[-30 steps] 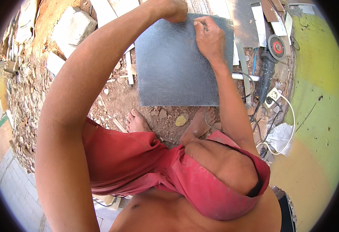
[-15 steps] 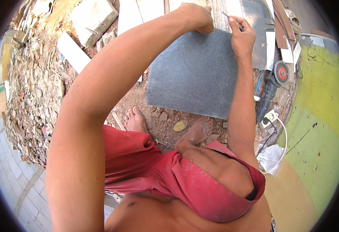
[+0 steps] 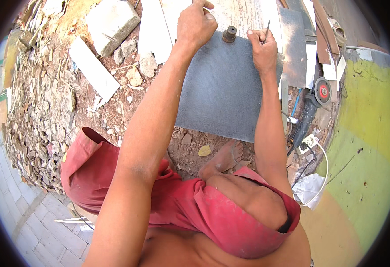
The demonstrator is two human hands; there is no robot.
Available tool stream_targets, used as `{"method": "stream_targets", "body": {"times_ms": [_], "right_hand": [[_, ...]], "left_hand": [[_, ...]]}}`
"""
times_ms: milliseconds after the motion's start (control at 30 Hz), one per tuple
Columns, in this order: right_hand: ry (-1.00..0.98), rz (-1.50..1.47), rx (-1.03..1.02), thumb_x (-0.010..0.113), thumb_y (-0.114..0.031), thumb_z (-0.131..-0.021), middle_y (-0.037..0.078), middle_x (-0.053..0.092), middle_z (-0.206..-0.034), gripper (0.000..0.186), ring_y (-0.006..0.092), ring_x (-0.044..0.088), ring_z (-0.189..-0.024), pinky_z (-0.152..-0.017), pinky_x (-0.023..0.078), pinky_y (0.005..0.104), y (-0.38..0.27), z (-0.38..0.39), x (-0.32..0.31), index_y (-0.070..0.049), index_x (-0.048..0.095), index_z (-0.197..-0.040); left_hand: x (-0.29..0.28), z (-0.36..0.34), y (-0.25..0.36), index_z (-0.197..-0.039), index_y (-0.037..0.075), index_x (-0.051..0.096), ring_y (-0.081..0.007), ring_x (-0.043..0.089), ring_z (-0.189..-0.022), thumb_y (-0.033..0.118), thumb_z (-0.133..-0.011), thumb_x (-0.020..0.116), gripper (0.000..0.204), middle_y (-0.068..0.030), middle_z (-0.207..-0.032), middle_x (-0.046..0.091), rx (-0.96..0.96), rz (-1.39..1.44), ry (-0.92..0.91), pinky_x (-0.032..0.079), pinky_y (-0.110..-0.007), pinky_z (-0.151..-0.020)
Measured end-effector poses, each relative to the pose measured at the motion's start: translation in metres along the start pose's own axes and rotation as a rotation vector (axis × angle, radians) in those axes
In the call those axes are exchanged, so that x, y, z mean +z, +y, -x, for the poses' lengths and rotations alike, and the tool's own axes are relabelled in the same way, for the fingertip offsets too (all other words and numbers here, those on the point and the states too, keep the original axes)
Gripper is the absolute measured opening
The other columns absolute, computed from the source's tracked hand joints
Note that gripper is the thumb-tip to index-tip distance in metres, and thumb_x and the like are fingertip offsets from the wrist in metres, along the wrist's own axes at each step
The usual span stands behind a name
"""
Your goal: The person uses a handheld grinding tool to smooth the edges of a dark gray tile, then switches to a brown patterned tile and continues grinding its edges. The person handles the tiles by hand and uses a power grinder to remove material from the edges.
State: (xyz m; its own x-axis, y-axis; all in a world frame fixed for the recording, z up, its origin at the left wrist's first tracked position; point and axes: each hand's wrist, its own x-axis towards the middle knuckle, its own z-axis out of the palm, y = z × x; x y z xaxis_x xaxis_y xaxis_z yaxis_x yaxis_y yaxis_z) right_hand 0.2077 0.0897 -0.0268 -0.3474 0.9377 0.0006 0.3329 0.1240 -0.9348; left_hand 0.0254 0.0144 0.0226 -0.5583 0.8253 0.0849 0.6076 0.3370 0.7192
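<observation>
A dark grey square tile [image 3: 221, 89] lies before me. On its far edge stands a small dark brown cylindrical piece [image 3: 229, 34] with a hole in its top; neither hand touches it. My left hand [image 3: 197, 23], at the top edge of the picture, hovers by the tile's far left corner with its fingers curled in. Whether anything is inside them is hidden. At the tile's far right side, my right hand [image 3: 264, 51] is closed on a thin dark pointed rod [image 3: 267, 29], point up; whether it is a nail or a pencil I cannot tell.
An angle grinder [image 3: 310, 104] with a disc lies right of the tile, near a white socket block [image 3: 309, 141] and cable. White strips [image 3: 94, 69], a concrete block [image 3: 112, 26] and rubble [image 3: 43, 115] are on the left. A painted yellow-green surface [image 3: 364, 107] borders the right.
My left hand has moved left, away from the tile's far edge, and the brown cylindrical piece now shows. My right hand has shifted slightly left and nearer, still with the rod. The view has shifted slightly.
</observation>
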Motion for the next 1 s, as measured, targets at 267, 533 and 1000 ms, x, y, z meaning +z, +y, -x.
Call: {"method": "stream_targets", "body": {"times_ms": [267, 533, 1000], "right_hand": [[-0.134, 0.417, -0.259, 0.078, -0.025, -0.073, 0.008, 0.064, -0.098, 0.044, 0.0273, 0.058, -0.098, -0.092, 0.042, 0.0435, 0.005, 0.01, 0.017, -0.008, 0.067, -0.111], [-0.076, 0.428, -0.304, 0.082, -0.03, -0.073, 0.003, 0.055, -0.08, 0.037, 0.0254, 0.057, -0.093, -0.089, 0.04, 0.0436, 0.01, 0.009, 0.023, -0.01, 0.068, -0.101], [-0.069, 0.483, -0.381, 0.084, -0.035, -0.073, 0.006, 0.062, -0.083, 0.042, 0.0252, 0.059, -0.098, -0.089, 0.041, 0.0437, 0.013, 0.01, 0.025, -0.011, 0.069, -0.104]], "left_hand": [[0.043, 0.076, -0.039, -0.093, 0.006, 0.071, -0.029, 0.057, -0.095, 0.007, -0.084, 0.065, 0.011, -0.0111, -0.091, 0.063, 0.054, -0.052, 0.224, 0.045, -0.04, -0.089], [0.049, 0.079, -0.044, -0.092, 0.007, 0.071, -0.0268, 0.056, -0.093, 0.007, -0.084, 0.065, 0.01, -0.0092, -0.09, 0.061, 0.107, -0.028, 0.269, 0.044, -0.04, -0.089], [0.047, 0.08, -0.044, -0.095, 0.007, 0.071, -0.026, 0.055, -0.097, 0.009, -0.086, 0.065, 0.011, -0.0087, -0.094, 0.062, 0.097, -0.055, 0.241, 0.043, -0.04, -0.091]]}}
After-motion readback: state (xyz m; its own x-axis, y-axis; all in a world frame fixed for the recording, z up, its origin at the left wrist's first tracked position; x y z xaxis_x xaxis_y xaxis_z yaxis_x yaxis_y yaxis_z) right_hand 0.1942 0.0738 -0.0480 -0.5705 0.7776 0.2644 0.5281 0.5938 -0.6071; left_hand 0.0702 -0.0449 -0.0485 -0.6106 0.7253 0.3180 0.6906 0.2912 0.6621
